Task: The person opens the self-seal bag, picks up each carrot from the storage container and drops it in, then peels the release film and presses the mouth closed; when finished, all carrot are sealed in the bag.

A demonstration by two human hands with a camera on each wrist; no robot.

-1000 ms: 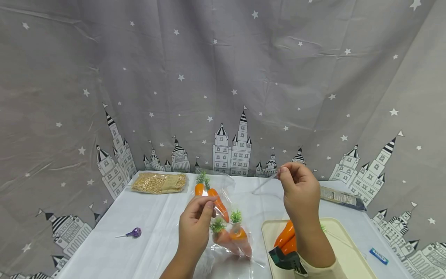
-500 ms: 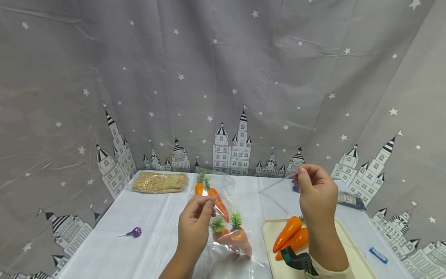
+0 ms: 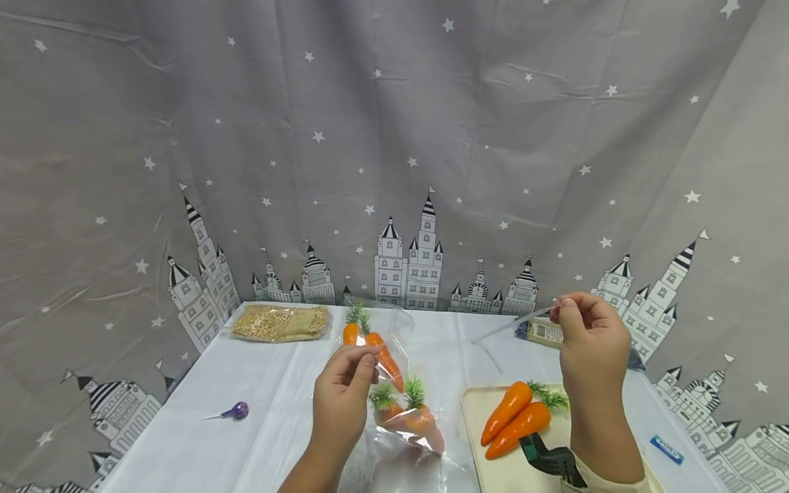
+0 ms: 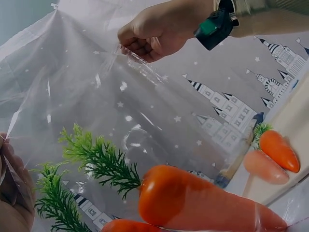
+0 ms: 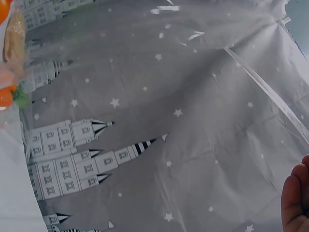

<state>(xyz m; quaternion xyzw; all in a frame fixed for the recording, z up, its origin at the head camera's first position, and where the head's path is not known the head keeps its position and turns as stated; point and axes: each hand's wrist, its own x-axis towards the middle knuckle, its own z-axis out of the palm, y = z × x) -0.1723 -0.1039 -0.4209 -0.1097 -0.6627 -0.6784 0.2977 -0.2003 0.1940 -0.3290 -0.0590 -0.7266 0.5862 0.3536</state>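
Observation:
My left hand (image 3: 342,397) pinches the upper edge of a clear plastic bag (image 3: 397,472) holding two orange toy carrots (image 3: 425,424) with green tops. Those carrots (image 4: 174,198) fill the bottom of the left wrist view, behind shiny film. Off to the right and higher, my right hand (image 3: 594,349) pinches the end of a thin clear strip (image 3: 511,325), which runs left toward the bag's upper film. The right wrist view shows this strip (image 5: 268,89) stretched taut, with only some right-hand fingers (image 5: 294,198) visible. Where the strip meets the bag is hard to see.
Another clear bag (image 3: 401,322) with two carrots lies behind. A cream tray (image 3: 471,411) at right bears two loose carrots (image 3: 520,431). Around them lie a packet of yellow kernels (image 3: 265,325), a purple lollipop (image 3: 237,411), a dark-ended packet (image 3: 542,332) and a small blue pack (image 3: 667,449).
My right hand has moved to the right, drawing the clear strip with it and uncovering the tray's carrots. The left hand stays nearly still, holding the bag.

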